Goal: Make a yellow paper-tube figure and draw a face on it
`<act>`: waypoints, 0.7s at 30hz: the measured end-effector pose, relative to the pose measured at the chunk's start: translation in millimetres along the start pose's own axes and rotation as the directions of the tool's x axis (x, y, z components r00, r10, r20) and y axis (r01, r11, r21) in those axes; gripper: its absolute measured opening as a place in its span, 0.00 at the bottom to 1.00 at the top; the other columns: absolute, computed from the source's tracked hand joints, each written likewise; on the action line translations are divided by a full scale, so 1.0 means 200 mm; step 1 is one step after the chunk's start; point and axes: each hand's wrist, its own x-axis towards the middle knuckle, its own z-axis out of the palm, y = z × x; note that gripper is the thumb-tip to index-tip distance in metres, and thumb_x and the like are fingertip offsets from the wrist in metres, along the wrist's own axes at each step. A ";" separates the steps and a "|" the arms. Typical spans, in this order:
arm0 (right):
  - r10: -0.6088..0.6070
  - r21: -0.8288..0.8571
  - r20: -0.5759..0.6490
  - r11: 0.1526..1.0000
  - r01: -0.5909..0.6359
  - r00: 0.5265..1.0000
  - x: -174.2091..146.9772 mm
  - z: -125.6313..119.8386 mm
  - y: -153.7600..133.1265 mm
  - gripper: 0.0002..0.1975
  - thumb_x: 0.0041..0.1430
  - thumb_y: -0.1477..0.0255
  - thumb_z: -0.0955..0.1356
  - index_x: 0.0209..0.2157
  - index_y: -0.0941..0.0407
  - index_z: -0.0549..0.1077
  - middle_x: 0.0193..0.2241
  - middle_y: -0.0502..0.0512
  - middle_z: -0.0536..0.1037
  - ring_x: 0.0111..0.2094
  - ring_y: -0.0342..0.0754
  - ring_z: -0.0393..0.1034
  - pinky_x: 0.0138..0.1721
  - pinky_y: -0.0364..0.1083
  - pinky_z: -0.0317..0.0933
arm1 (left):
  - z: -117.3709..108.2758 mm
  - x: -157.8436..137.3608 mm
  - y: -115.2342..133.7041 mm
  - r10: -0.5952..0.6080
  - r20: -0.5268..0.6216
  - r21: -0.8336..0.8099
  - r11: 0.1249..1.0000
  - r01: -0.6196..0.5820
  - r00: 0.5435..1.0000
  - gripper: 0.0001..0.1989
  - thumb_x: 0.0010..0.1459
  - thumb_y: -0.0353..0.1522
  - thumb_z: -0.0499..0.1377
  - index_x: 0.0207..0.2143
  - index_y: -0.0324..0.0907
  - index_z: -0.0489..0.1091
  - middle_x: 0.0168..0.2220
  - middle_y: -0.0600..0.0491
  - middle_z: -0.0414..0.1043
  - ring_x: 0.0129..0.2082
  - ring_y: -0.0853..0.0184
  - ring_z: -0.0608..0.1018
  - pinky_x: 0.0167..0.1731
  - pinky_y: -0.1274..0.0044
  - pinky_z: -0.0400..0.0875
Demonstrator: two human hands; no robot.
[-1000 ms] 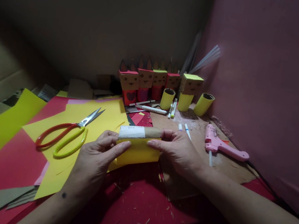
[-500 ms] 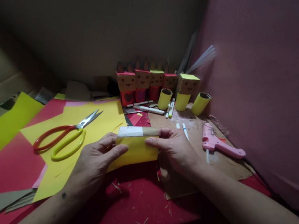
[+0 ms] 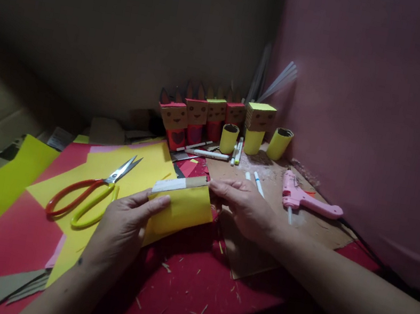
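My left hand (image 3: 125,226) grips the left end of a piece of yellow paper (image 3: 180,210) and a cardboard tube (image 3: 195,181) lying along its upper edge. White printed paper covers the left part of the tube. Pinched together at the tube's right end are the fingers of my right hand (image 3: 244,203); the paper's right edge hangs free below them. Left of my left hand, scissors (image 3: 115,177) with one red and one yellow handle lie on a yellow sheet (image 3: 143,167), blades partly apart.
Behind stand several cardboard box figures with drawn faces (image 3: 175,117) and two yellow-wrapped tubes (image 3: 229,138) (image 3: 279,144). Markers (image 3: 208,154) lie before them. On the right, a pink glue gun (image 3: 300,197) rests on cardboard (image 3: 319,230). Clear glue sticks (image 3: 282,80) lean by the wall.
The tube and yellow paper have shifted slightly left and tilted, right end up. My right thumb has left the paper's front and moved to the tube's end.
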 end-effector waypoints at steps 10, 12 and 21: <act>0.060 -0.009 -0.087 0.998 -0.061 0.994 -0.03 0.05 0.02 0.11 0.41 0.65 0.80 0.24 0.56 0.80 0.26 0.49 0.77 0.30 0.44 0.68 0.37 0.46 0.61 | -0.05 0.01 -0.03 0.078 0.073 0.106 0.991 -0.085 0.994 0.21 0.47 0.42 0.74 0.43 0.41 0.83 0.40 0.49 0.85 0.38 0.59 0.83 0.36 0.76 0.77; 0.046 -0.016 -0.106 0.999 -0.048 0.993 -0.02 0.05 0.01 0.09 0.42 0.67 0.79 0.24 0.56 0.80 0.25 0.49 0.77 0.29 0.44 0.68 0.35 0.46 0.60 | -0.06 0.01 -0.03 0.146 0.094 0.160 0.974 -0.159 0.985 0.20 0.48 0.43 0.74 0.41 0.42 0.83 0.42 0.50 0.84 0.42 0.59 0.81 0.39 0.77 0.76; -0.041 -0.255 0.006 0.966 0.041 0.999 0.11 0.03 -0.13 0.11 0.40 0.67 0.76 0.17 0.57 0.73 0.17 0.45 0.67 0.22 0.40 0.56 0.25 0.44 0.48 | -0.10 0.09 0.03 0.234 0.021 0.255 0.939 -0.232 0.972 0.16 0.42 0.41 0.75 0.23 0.39 0.79 0.22 0.55 0.70 0.25 0.69 0.66 0.26 0.77 0.61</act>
